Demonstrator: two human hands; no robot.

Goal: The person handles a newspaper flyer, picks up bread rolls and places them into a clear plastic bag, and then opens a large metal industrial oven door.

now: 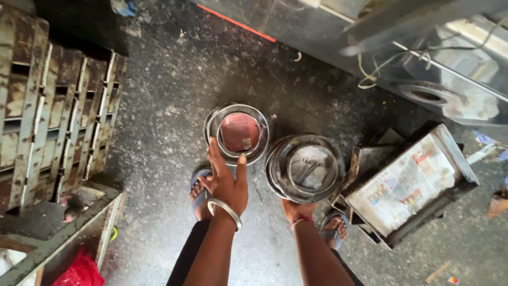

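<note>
Left fingers (228,159): spread flat, tips resting on the near rim of the left stack of steel plates (238,132); nothing pinched.
Left hand (225,182): palm down, wears 1 metal bangle (225,211).
Right hand (297,209): mostly hidden under the near edge of the right stack of steel plates (306,167); cannot tell whether its fingers are curled or spread, though it seems to steady that edge.
Stacks: 2, side by side on the floor (169,132), just ahead of the sandalled feet; round, so no long axis, open faces up.
Placement: nested flat, probably for stability.
Nearby: newspaper-lined box (410,185) just right; rusty metal crates (53,106) well apart, left.
</note>
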